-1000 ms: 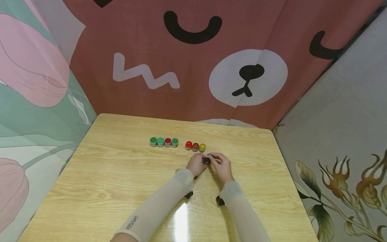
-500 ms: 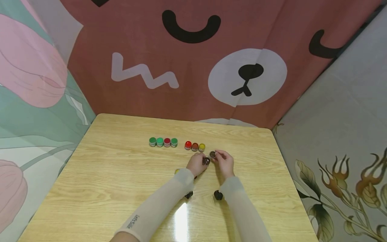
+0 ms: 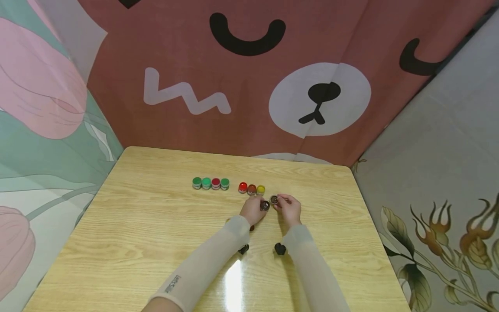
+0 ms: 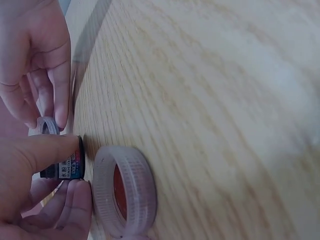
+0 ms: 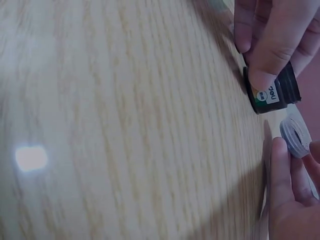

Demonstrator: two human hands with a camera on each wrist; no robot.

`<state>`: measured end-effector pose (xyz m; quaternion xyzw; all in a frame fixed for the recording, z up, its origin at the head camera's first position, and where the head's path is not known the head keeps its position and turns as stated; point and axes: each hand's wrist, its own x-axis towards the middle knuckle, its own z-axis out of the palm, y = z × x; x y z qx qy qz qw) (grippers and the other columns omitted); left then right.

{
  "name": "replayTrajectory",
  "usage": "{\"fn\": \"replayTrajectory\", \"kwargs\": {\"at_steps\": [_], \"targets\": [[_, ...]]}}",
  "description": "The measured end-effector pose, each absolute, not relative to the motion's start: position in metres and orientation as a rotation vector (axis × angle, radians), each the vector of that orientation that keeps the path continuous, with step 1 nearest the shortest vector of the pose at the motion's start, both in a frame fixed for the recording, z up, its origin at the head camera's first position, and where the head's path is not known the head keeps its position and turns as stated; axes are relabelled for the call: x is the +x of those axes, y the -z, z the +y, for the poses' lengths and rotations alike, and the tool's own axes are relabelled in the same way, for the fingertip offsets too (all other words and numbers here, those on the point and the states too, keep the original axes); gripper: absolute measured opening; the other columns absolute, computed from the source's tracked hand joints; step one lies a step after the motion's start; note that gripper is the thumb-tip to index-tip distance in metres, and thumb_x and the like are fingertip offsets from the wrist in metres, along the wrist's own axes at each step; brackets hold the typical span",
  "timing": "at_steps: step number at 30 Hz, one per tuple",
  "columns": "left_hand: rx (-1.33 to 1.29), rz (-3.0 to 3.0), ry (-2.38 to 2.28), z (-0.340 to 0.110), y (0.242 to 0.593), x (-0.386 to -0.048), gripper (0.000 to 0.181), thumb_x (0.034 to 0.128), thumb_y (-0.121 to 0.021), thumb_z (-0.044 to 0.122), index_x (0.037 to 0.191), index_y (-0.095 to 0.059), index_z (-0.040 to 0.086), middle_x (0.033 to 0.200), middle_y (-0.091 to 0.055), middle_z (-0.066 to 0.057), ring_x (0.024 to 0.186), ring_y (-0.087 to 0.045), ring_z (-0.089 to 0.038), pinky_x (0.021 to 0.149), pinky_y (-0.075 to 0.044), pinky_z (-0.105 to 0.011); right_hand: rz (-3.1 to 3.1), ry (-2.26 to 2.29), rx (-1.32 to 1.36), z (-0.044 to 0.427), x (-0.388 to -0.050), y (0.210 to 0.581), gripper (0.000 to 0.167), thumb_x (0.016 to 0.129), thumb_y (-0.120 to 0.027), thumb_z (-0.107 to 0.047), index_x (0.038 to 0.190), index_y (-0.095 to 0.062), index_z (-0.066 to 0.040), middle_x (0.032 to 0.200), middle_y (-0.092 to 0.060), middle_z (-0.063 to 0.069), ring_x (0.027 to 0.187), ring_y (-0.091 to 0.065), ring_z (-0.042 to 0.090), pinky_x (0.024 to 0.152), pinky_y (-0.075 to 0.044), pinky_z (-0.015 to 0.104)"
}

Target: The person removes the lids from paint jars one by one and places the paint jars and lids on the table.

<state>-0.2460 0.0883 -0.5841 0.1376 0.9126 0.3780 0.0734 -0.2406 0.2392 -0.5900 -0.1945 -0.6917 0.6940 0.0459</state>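
— So, what sits closest to you?

— Two black cameras: the left wrist camera (image 3: 243,249) and the right wrist camera (image 3: 280,249), worn at the cuffs, presumably so that each watches its own hand. Past them on the wood-grain tabletop (image 3: 156,238), one ridged translucent lid (image 4: 136,192), red-brown inside, lies by my left wrist. A yellowish sliver (image 3: 228,220) shows beside my left cuff, too hidden to name.

— And your hands?

— My left hand (image 3: 252,210) grips one dark gouache paint jar (image 5: 276,97), thumb and fingers on opposite sides, mouth up, likely to keep it level while uncovered. Whether its base touches the wood, I cannot tell. My right hand (image 3: 290,210) pinches one translucent screw lid (image 5: 295,136) by the rim, just beside the jar and apart from it, probably to spare my fingertips the dark-stained inside.

— Beyond that?

— Three small jars stand side by side: a red jar (image 3: 243,187), a brown jar (image 3: 251,189), a yellow jar (image 3: 260,189). Farther off, to the left, a row of four: a dark green jar (image 3: 197,183), a mint-green jar (image 3: 206,183), a crimson jar (image 3: 216,183), a mid-green jar (image 3: 225,184). Lined up colour-side up, I judge, for easy telling apart. Eight jars in sight, then: one in hand, seven standing.

— At the back?

— One bear-print curtain (image 3: 249,73), perhaps hung to screen the room.
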Motion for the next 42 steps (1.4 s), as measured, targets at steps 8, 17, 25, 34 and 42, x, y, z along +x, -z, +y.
{"fn": "replayTrajectory", "kwargs": {"at_steps": [8, 17, 25, 34, 42], "targets": [[0.284, 2.804, -1.152, 0.095, 0.587, -0.251, 0.027, 0.0882, -0.077, 0.005, 0.109, -0.063, -0.006, 0.105, -0.065, -0.02, 0.101, -0.064, -0.035, 0.09, -0.055, -0.045, -2.248, -2.026, -0.567, 0.247, -0.23, 0.588, 0.022, 0.099, -0.056, 0.004, 0.115, -0.066, 0.015, 0.111, -0.066, 0.031, 0.08, -0.068, 0.016, 0.07, -0.06, 0.021], [0.175, 2.798, -1.127, 0.096, 0.582, -0.257, 0.025, 0.0882, -0.075, 0.01, 0.071, -0.058, 0.006, 0.068, -0.057, -0.005, 0.067, -0.058, -0.024, 0.061, -0.052, -0.039, -2.51, -2.005, -0.438, 0.263, -0.213, 0.582, 0.019, 0.099, -0.058, 0.003, 0.111, -0.067, 0.013, 0.112, -0.068, 0.026, 0.083, -0.07, 0.019, 0.069, -0.061, 0.025], [0.15, 2.727, -1.157, 0.098, 0.578, -0.259, 0.051, 0.0966, -0.067, 0.012, 0.053, -0.041, 0.013, 0.051, -0.036, 0.001, 0.05, -0.038, -0.017, 0.048, -0.031, -0.03, -2.807, -1.891, -0.186, 0.26, -0.196, 0.579, 0.015, 0.097, -0.06, 0.004, 0.106, -0.071, 0.01, 0.103, -0.072, 0.021, 0.078, -0.071, 0.021, 0.068, -0.062, 0.032], [0.052, 2.682, -1.216, 0.102, 0.575, -0.261, 0.046, 0.0989, -0.064, 0.015, 0.054, -0.055, 0.012, 0.048, -0.049, 0.003, 0.051, -0.047, -0.015, 0.053, -0.037, -0.028, -2.877, -1.933, -0.03, 0.243, -0.186, 0.575, 0.014, 0.097, -0.062, 0.003, 0.105, -0.07, 0.011, 0.097, -0.072, 0.02, 0.077, -0.071, 0.022, 0.069, -0.063, 0.034], [0.047, 2.592, -1.27, 0.102, 0.576, -0.266, 0.031, 0.0986, -0.06, 0.01, 0.071, -0.073, 0.004, 0.063, -0.067, 0.0, 0.063, -0.055, -0.015, 0.067, -0.048, -0.03, -2.893, -1.833, 0.031, 0.232, -0.182, 0.576, 0.01, 0.096, -0.063, 0.004, 0.1, -0.072, 0.008, 0.093, -0.072, 0.017, 0.073, -0.07, 0.02, 0.065, -0.062, 0.031]]}}
